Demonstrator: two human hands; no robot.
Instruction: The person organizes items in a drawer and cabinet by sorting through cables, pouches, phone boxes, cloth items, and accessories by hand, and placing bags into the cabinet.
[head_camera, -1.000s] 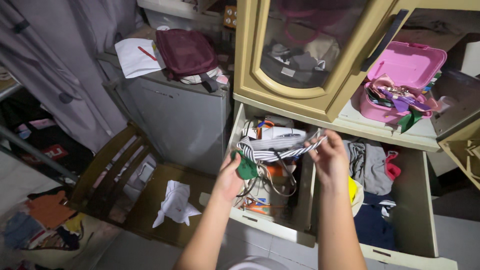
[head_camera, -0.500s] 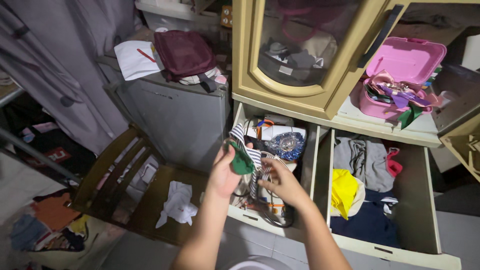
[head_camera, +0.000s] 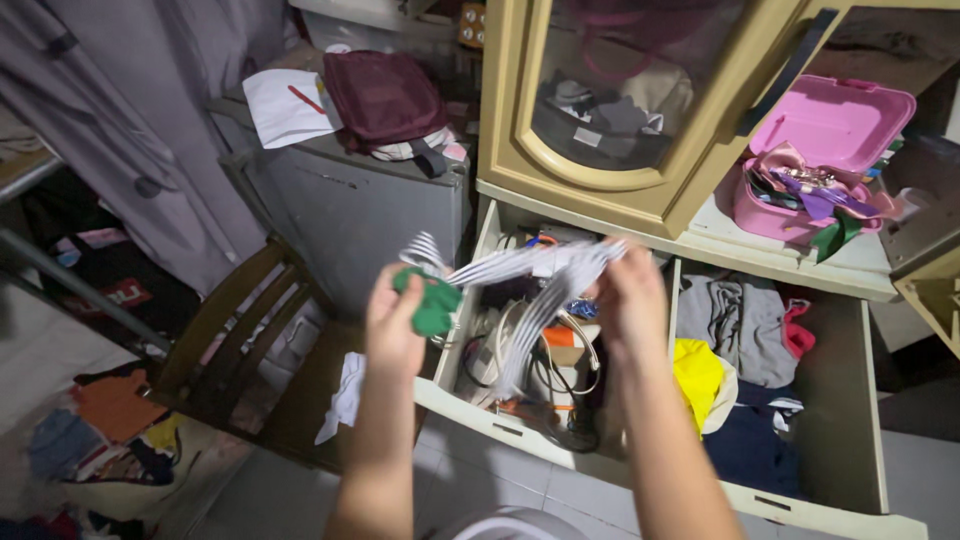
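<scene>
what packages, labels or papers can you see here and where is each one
Sheet of paper: white, lying on the grey cabinet top at upper left, with a red pen on it.
Small label: pale rectangle on folded clothes behind the cabinet's glass door.
Flat packet: orange and white, in the open left drawer, below the striped cloth; partly hidden.
Storage box: pink, lid up, on the ledge at right.

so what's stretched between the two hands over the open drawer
In the head view, a blurred bundle of white and grey striped cords spans from the left hand, which also clutches a small green cloth piece, to the right hand.
</scene>
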